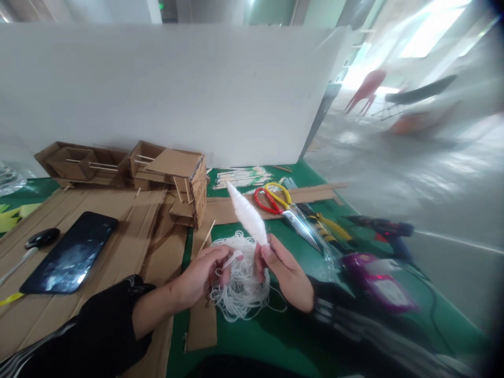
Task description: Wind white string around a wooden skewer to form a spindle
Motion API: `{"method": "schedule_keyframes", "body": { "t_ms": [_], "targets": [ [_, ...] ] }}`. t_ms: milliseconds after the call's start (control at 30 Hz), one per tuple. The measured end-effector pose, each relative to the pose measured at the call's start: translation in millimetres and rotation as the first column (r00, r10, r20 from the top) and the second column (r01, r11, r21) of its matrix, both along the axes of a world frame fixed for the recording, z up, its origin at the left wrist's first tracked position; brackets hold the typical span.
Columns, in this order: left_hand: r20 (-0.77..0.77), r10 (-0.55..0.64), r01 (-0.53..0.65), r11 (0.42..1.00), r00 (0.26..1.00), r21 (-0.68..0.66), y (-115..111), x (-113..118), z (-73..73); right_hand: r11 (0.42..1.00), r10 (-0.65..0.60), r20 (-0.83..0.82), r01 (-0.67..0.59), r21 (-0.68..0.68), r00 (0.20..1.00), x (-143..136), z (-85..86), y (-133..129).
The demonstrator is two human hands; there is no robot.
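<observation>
Head view: I see the right hand (290, 273) pinching a white tapered bundle (248, 212) by its lower end, mid-frame. Its shape looks formed; the left hand's (202, 275) fingers pinch a strand (237, 255), and the cord pile (241, 300), lower centre, lies loose.

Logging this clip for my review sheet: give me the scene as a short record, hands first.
Left hand: holds a strand of white cord
Right hand: holds a white pointed piece, tip up
Below hands: tangled cord heap on green tabletop
Right: scissors, red and yellow handles; blurred purple item
Left: dark phone-like device on cardboard
Back: cardboard structure; thin sticks
</observation>
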State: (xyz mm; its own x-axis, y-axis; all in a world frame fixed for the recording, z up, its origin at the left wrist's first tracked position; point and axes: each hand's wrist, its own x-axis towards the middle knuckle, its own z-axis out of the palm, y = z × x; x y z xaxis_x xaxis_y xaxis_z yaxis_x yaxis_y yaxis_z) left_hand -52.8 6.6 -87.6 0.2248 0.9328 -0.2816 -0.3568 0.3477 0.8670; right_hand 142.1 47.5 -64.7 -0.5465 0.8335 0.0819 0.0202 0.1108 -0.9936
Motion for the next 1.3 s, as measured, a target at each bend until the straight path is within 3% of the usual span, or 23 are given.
{"method": "schedule_keyframes", "body": {
  "t_ms": [100, 333, 533, 667, 867, 1067, 1133, 1167, 1233, 1300],
  "targets": [
    [0.054, -0.060, 0.061, 0.998, 0.997, -0.013, -1, -1, 2.0, 0.999, 0.001, -0.056, -0.004, -0.054, 0.998, 0, -0.4, 0],
    [-0.265, -0.136, 0.134, 0.991, 0.954, -0.025, -1, 1, 5.9, 0.995, 0.027, -0.144, -0.041, -0.096, 0.989, 3, 0.3, -2],
    [-0.257, -0.115, 0.127, 0.991, 0.960, 0.032, -3, 0, 8.0, 0.984, 0.066, -0.234, -0.101, -0.143, 0.970, 6, 0.9, -3],
    [-0.273, -0.157, 0.183, 0.981, 0.949, 0.071, -10, -1, 9.2, 0.980, 0.074, -0.287, -0.122, -0.156, 0.955, 7, 0.4, -3],
    [-0.574, -0.024, 0.232, 0.928, 0.819, 0.292, -11, 5, 6.8, 0.966, 0.094, -0.349, -0.171, -0.196, 0.933, 8, 2.1, -4],
    [-0.507, 0.026, 0.129, 0.955, 0.862, 0.269, -10, 5, 6.4, 0.970, 0.089, -0.344, -0.160, -0.184, 0.935, 7, 0.8, -2],
    [-0.578, 0.159, 0.096, 0.918, 0.800, 0.385, -11, 2, 7.3, 0.971, 0.086, -0.351, -0.157, -0.179, 0.932, 6, 0.2, -2],
    [-0.622, 0.256, 0.100, 0.872, 0.740, 0.479, -12, 2, 8.0, 0.970, 0.086, -0.356, -0.159, -0.181, 0.930, 6, 0.0, -2],
    [-0.686, 0.416, 0.176, 0.766, 0.597, 0.618, -14, 1, 9.3, 0.967, 0.087, -0.362, -0.166, -0.192, 0.928, 6, 0.0, -2],
    [-0.738, 0.452, 0.306, 0.705, 0.501, 0.639, -14, 1, 10.4, 0.964, 0.094, -0.360, -0.176, -0.201, 0.928, 5, 0.4, -3]
  ]
}}
